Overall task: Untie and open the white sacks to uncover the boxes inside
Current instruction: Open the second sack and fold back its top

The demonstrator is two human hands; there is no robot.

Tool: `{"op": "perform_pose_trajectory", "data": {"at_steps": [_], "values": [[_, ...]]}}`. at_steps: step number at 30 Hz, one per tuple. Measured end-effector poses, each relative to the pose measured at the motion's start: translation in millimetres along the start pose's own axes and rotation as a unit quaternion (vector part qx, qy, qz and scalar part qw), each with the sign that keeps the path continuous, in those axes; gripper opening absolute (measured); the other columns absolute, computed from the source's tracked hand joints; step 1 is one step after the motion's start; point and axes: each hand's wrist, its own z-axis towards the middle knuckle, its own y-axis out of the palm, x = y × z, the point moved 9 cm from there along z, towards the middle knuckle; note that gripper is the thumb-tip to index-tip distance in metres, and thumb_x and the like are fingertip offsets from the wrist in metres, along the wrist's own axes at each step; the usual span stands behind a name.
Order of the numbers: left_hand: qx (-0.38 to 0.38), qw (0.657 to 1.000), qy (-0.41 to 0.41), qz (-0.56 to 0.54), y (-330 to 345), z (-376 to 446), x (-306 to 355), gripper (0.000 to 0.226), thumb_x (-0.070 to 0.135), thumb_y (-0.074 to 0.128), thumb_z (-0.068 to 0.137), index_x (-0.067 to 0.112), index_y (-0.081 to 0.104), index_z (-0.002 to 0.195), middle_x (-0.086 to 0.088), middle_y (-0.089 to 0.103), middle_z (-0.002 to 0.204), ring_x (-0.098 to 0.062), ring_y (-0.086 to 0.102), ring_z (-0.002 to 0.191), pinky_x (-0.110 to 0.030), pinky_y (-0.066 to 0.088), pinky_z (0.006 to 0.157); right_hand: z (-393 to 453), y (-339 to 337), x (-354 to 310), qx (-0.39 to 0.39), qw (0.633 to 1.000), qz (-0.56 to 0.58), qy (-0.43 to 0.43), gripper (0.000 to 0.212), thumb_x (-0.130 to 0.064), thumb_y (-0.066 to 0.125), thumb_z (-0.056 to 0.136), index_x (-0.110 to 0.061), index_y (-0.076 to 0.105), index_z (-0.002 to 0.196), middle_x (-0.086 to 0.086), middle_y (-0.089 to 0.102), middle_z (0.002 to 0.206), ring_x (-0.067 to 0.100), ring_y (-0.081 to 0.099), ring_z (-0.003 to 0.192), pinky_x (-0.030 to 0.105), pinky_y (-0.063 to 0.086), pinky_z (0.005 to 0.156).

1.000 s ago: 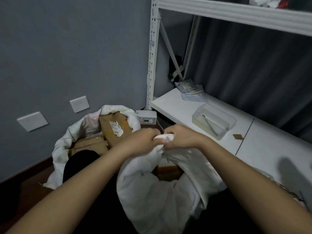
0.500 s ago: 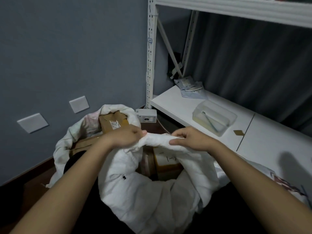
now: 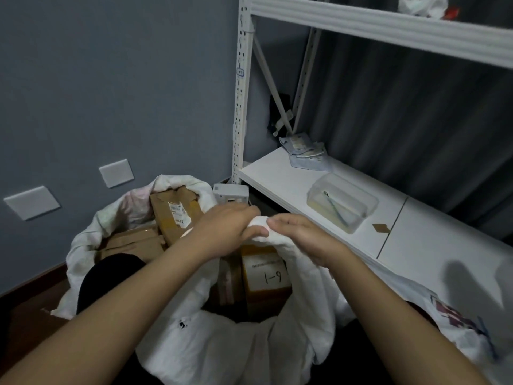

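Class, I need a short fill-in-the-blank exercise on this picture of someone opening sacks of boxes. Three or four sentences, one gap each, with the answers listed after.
1. The left hand and the right hand both grip the far rim of the near white sack, which is already ____.
2. The box uncovered in it has ____ handwritten on it.
3. The other sack lies toward the grey ____.
4. The clear plastic container rests on the white ____.

Answers: open; 1-9; wall; shelf

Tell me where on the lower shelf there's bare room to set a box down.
Bare patches on the lower shelf: between the upright post and clear container; right of the seam, past the tan scrap. Crowded: back corner, the packets.
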Motion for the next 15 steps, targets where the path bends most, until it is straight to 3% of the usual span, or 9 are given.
{"op": "perform_pose_trajectory", "data": {"at_steps": [3,6,9,12,15], "values": [[-0.020,0.997,-0.043,-0.063,-5.9,6.5,-24.1,0.035,0.046,0.040,0.097,0.018,0.053,0.081,0.002,0.058,0.082,-0.019,0.057,0.086,-0.032,0.035,0.066,-3.1,-8.6,-6.5,0.000,0.993,-0.105,-0.049,0.018,-0.026,0.060,0.093,-0.019,0.062,0.109,-0.002,0.064,0.098,0.004,0.058,0.087,0.014,0.044,0.077],[-0.016,0.997,-0.075,-0.029,-9.0,9.3,-38.8,0.046,0.055,0.037,0.094,0.015,0.059,0.086,0.000,0.059,0.087,-0.020,0.057,0.086,-0.035,0.044,0.072,-7.0,-18.4,-3.6,0.076,0.976,-0.182,-0.093,0.016,-0.025,0.059,0.094,-0.019,0.067,0.106,-0.001,0.068,0.097,0.003,0.060,0.084,0.018,0.045,0.075],[-0.011,1.000,0.012,0.023,-0.9,18.9,-3.7,0.051,0.065,0.033,0.089,0.020,0.056,0.098,0.001,0.057,0.098,-0.018,0.053,0.093,-0.034,0.040,0.073,-7.5,-18.2,7.2,0.106,0.992,-0.047,-0.046,0.018,-0.021,0.059,0.094,-0.010,0.070,0.104,0.007,0.069,0.093,0.010,0.063,0.084,0.023,0.048,0.074],[-0.001,0.998,0.050,0.044,-3.5,26.7,9.4,0.040,0.054,0.034,0.095,0.019,0.053,0.090,0.000,0.060,0.091,-0.020,0.056,0.090,-0.034,0.040,0.070,-12.2,-22.1,9.2,0.088,0.994,0.056,-0.019,0.021,-0.021,0.064,0.090,-0.010,0.068,0.108,0.008,0.070,0.098,0.013,0.064,0.088,0.027,0.048,0.081],[-0.020,0.999,-0.036,0.005,-6.5,32.5,-21.3,0.037,0.049,0.034,0.098,0.020,0.056,0.091,0.000,0.062,0.089,-0.020,0.058,0.088,-0.032,0.038,0.067,-20.8,-35.0,4.4,0.105,0.984,-0.136,-0.037,0.014,-0.033,0.064,0.090,-0.023,0.068,0.098,-0.015,0.060,0.077,-0.001,0.053,0.069,0.018,0.041,0.069]]}}
